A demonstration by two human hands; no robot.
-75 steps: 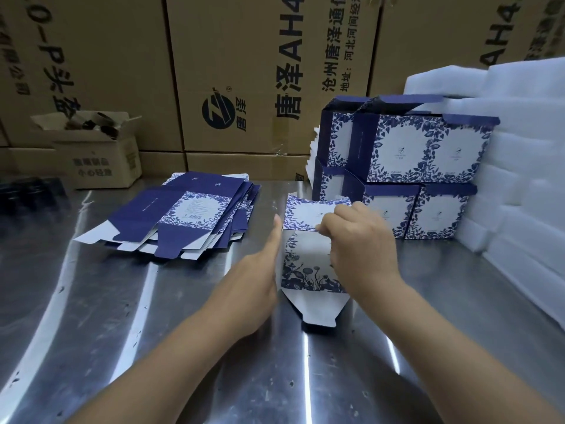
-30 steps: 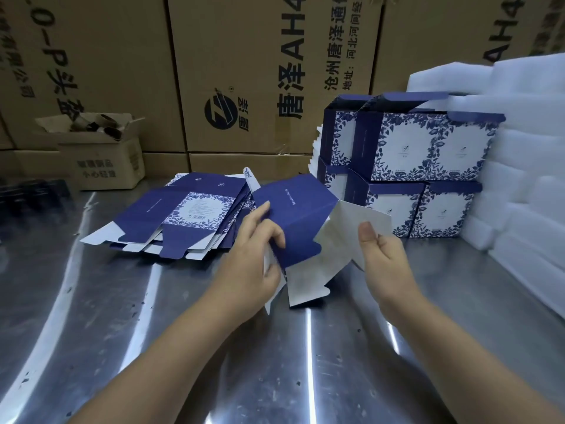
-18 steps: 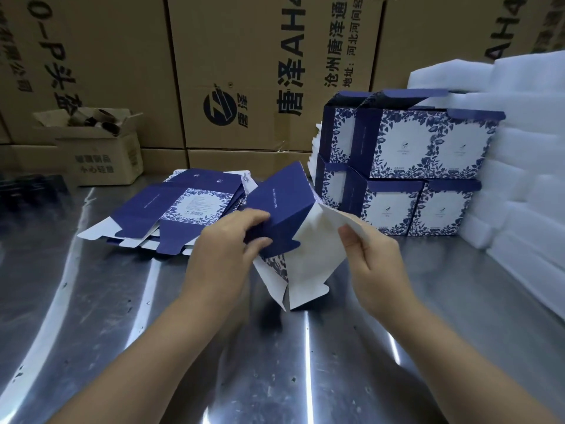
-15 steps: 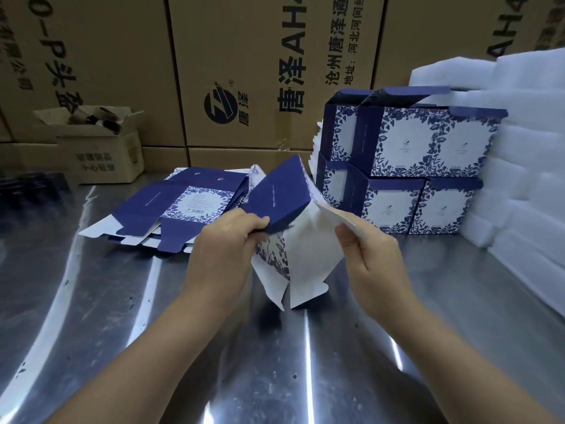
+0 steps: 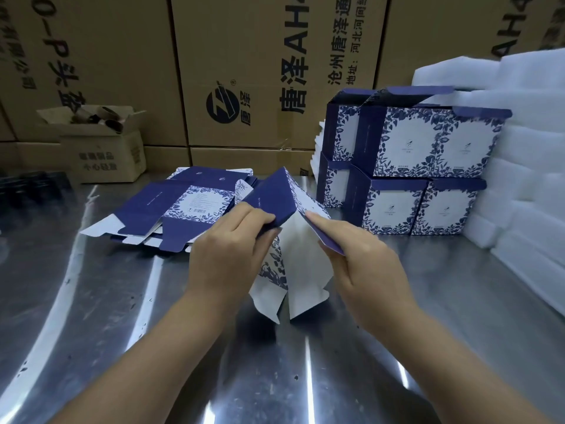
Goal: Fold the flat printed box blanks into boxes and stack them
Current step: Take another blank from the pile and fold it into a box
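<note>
**Shaping under way: left hand [image 5: 227, 255] and right hand [image 5: 363, 261] holding up a half-folded, navy-and-white floral-printed card box blank [image 5: 301, 270]**

The person is holding the box blank upright in front of them, over the middle of the shiny, scratched steel table [image 5: 91, 316]. The left hand is gripping the blank's plain navy panel [image 5: 270, 198], with its fingers curling over the panel's near edge. The right hand is pinching a narrow navy flap [image 5: 328, 240] on the blank's right side, and its index finger is lying straight along the flap's upper edge. Between the two hands the blank's white inner face is turning toward the camera. Two white lower flaps are hanging down close to the table; whether they are touching it is not clear.

A pile of flat blanks [image 5: 171, 206] in the same navy and floral print is lying fanned on the table, just beyond the left hand. To the right and farther back, folded boxes [image 5: 412, 142] of the same print are standing stacked in two rows, the upper row sitting on the lower. Their navy top flaps are sticking out open. The stack is standing right beside white foam sheets [image 5: 526, 148], which are lying piled along the table's right side.

Tall brown corrugated cartons [image 5: 232, 56] printed with black characters are lining the back. A small open carton [image 5: 104, 151] of brown cardboard is sitting at the far left in front of them.
</note>
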